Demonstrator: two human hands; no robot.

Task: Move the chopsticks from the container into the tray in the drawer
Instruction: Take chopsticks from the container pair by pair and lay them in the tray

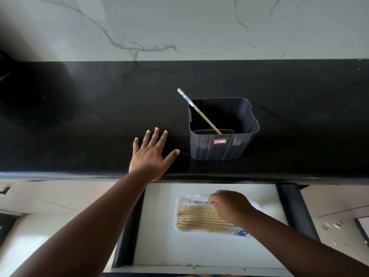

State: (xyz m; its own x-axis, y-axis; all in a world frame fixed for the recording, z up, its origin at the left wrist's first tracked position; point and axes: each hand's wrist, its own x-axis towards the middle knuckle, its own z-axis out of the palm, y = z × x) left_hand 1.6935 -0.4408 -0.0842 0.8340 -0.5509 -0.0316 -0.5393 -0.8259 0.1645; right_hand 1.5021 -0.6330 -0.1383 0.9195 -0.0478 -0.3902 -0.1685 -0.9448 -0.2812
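Nearest me, over the white tray (179, 202) in the open drawer (159, 246), my right hand (229, 206) curled on the laid chopsticks (197, 217), my left hand (152, 154) lay flat on the counter (79, 126), and beyond, the last chopstick (199, 111), light, stiff and slick, leaned in the container (223, 144), best pinched at its patterned top.

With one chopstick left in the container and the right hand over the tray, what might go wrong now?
1. The last chopstick leans on the rim of the dark container. A careless pull may tip the container.
2. The right hand is curled over the row of chopsticks in the tray. Withdrawing it may knock them out of line.
3. The left hand lies flat on the counter, not steadying the container.
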